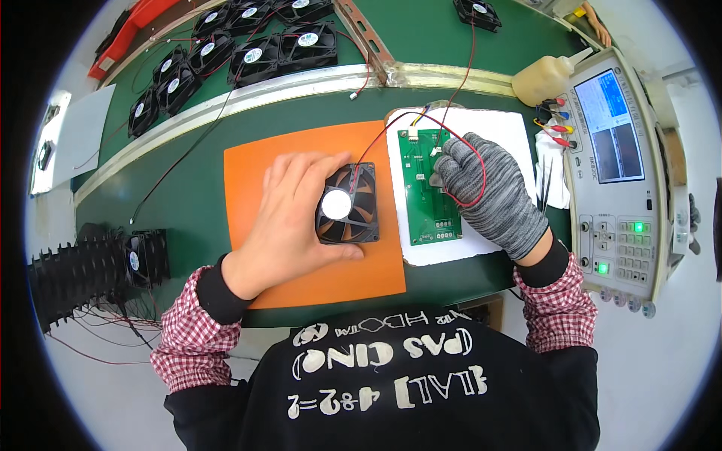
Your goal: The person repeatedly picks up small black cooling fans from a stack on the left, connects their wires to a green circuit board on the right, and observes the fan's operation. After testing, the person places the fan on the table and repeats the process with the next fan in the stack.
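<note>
My bare left hand (pixel 289 214) is wrapped round the left side of a square black cooling fan (pixel 361 214) with a round white label. The fan rests on an orange mat (pixel 263 278). From it, a red and black fan cable (pixel 481 161) loops over to my right hand (pixel 485 192), which wears a grey striped glove. Its bent fingers pinch the cable's end above a green circuit board (pixel 425 203), hiding the plug. By the fingertips is a small white connector (pixel 435 151), its wire running up to a second fan (pixel 478 13). The board lies on a white sheet (pixel 504 128).
Several black fans (pixel 256 56) lie beyond a pale ledge (pixel 301 84). More fans stand in a dark row (pixel 79 270) at the left. A bench test meter (pixel 613 173) with a lit screen, a yellowish squeeze bottle (pixel 543 80) and tweezers (pixel 544 180) are at the right.
</note>
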`<control>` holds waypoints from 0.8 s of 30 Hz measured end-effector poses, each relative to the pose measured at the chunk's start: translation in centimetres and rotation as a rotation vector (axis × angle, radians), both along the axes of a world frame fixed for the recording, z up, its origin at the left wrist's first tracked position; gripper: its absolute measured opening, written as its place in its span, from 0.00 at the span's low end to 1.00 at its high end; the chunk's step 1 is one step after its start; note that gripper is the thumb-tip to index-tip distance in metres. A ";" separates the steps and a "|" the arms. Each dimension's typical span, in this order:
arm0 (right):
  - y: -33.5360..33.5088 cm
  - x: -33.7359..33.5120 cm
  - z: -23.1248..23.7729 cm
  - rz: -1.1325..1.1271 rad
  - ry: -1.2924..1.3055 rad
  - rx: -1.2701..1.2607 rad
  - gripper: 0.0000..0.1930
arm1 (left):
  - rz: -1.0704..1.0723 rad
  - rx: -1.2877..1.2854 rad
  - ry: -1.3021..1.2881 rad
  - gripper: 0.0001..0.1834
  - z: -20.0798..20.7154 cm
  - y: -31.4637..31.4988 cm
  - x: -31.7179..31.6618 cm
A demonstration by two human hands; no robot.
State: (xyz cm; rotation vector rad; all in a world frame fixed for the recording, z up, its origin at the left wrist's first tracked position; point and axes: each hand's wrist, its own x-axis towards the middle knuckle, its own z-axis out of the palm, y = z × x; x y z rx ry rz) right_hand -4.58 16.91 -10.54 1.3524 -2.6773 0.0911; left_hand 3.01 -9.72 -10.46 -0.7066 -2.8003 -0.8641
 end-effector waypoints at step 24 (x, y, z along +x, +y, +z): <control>0.9 -0.4 -2.8 -0.019 -0.092 -0.532 0.08 | -0.135 -0.246 0.773 0.20 9.0 1.1 -1.4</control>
